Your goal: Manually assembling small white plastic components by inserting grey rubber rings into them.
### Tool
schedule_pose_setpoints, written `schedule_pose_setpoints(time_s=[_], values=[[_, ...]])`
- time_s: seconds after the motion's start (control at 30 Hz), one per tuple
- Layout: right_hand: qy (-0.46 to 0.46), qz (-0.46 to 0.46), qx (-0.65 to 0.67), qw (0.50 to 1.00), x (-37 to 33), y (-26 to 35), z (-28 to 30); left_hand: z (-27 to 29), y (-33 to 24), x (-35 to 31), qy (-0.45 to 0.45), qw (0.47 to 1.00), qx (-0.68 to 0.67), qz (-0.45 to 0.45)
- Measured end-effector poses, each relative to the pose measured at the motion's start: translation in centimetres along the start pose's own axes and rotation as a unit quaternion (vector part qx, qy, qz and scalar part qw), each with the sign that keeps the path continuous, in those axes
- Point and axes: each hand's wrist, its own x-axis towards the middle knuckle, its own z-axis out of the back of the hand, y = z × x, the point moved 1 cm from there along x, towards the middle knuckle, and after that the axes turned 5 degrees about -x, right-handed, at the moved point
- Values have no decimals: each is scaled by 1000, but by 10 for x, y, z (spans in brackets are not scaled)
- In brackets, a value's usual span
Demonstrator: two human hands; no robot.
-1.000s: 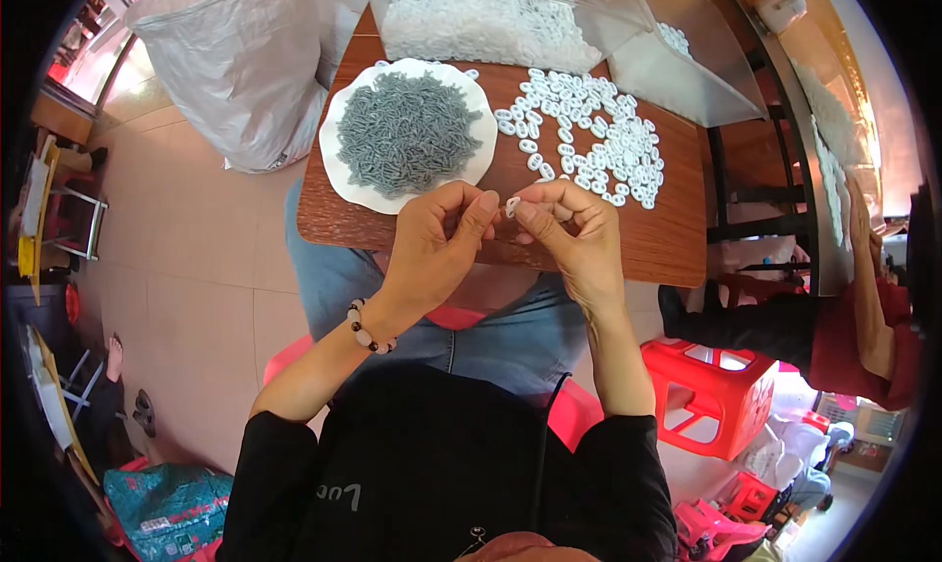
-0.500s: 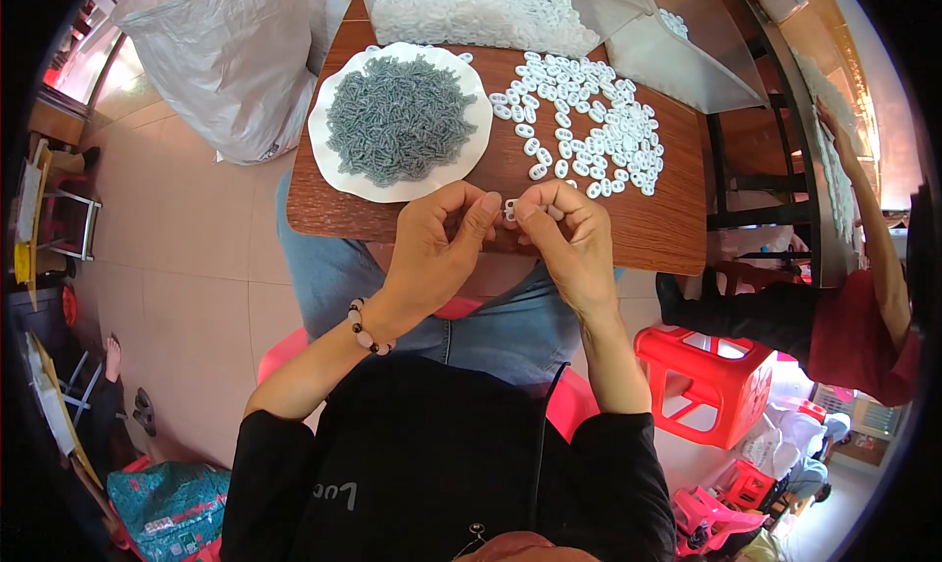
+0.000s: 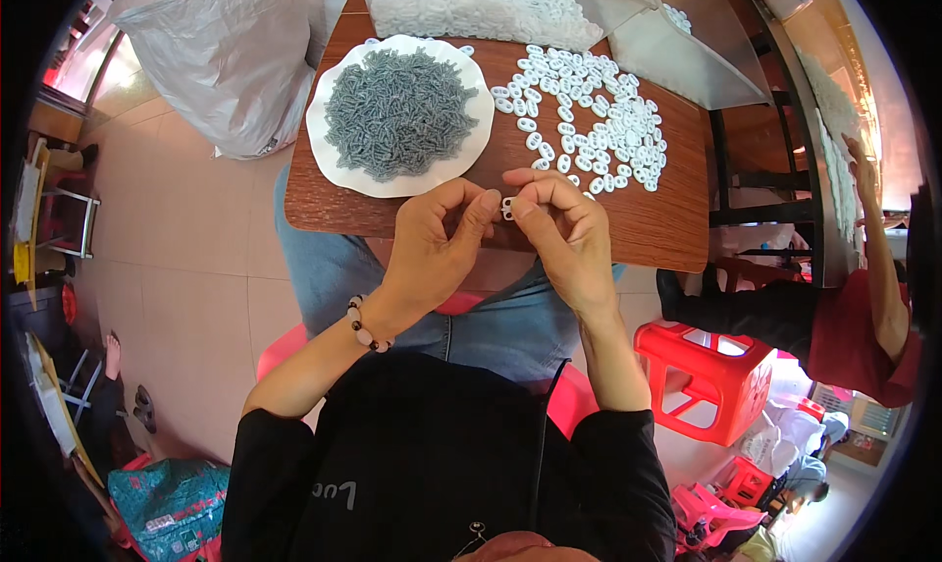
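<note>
A small white oval piece with two holes (image 3: 507, 208) sits between my fingertips, just above the table's near edge. My left hand (image 3: 432, 246), wearing a beaded bracelet, pinches at its left side with thumb and forefinger. My right hand (image 3: 567, 236) has its thumb against the right side, its forefinger raised and curved above; the fingertips behind are hidden. Beyond my left hand is a white scalloped plate (image 3: 329, 169) heaped with small grey ribbed pieces (image 3: 400, 112). Past my right hand, many similar white two-holed pieces (image 3: 628, 130) lie scattered on the brown table (image 3: 657, 230).
A clear bin (image 3: 486, 12) of white pieces stands at the table's back, and another clear-walled container (image 3: 677, 66) lies beside it. A large whitish sack (image 3: 221, 66) is at the left. On the right are a red stool (image 3: 706, 380) and a person in a red top (image 3: 868, 336).
My right forefinger has lifted off the white piece and now arches above it. My left hand has barely moved. The other person's arm has shifted slightly.
</note>
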Motion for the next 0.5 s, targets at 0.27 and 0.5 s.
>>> schedule_pose_setpoints(time_s=[0.27,0.5], values=[[-12,0,-7,1000,1,-1,-3,1,-1,0,-5,1000,6,1],[-11,2,-23,1000,1,-5,-3,2,-1,-1,-3,1000,16,4]])
